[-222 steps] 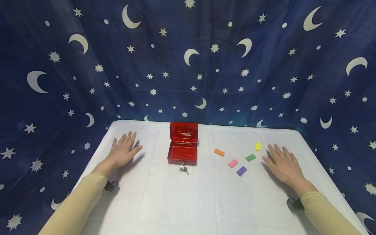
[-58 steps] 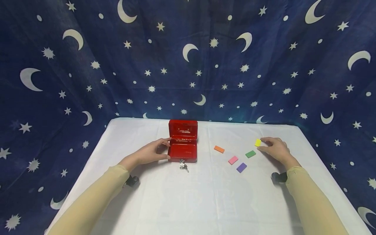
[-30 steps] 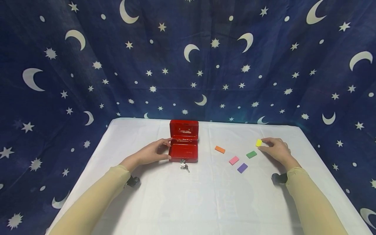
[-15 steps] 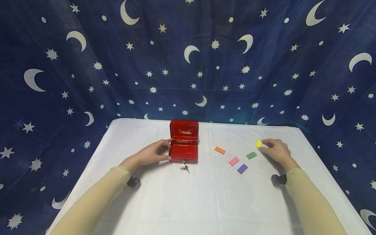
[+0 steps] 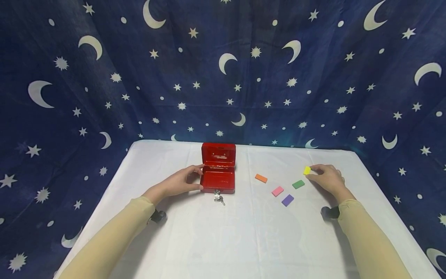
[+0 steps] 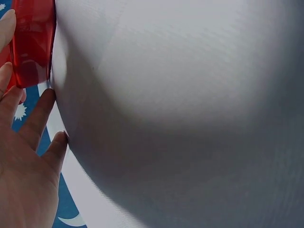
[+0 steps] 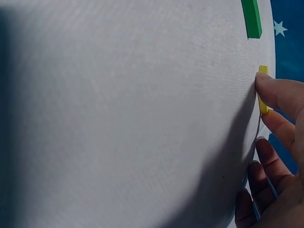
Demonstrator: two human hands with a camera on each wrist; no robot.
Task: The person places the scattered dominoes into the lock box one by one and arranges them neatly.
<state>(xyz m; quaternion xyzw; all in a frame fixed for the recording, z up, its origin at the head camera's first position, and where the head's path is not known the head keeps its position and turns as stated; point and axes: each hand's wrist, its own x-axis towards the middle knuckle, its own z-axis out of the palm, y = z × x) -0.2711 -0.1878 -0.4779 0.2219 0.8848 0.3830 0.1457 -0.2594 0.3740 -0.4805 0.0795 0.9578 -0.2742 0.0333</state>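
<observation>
A red metal cash box point(image 5: 217, 180) stands with its lid up at the back middle of the table. My left hand point(image 5: 177, 181) holds its left side, thumb at the front corner and index finger near the hinge. In the left wrist view, the other fingers of that hand spread beside the box point(image 6: 33, 42). A lock with small keys point(image 5: 218, 197) hangs at the box's front. Over on the right, my right hand point(image 5: 327, 178) pinches a small yellow block point(image 5: 307, 170) between thumb and index finger. The right wrist view shows the block point(image 7: 263, 97) tilted up on edge, its remaining fingers loosely bent.
Between the hands lie an orange block point(image 5: 261, 178), a pink block point(image 5: 277, 191), a purple block point(image 5: 287, 200) and a green block point(image 5: 298, 184). A white cloth point(image 5: 216, 240) covers the table. Behind it hangs a dark blue curtain point(image 5: 209, 38) with moons and stars.
Both hands lay flat and apart at first. The left has moved right to the cash box; the right has moved to the yellow block and taken hold of it. In the last second, almost nothing moves.
</observation>
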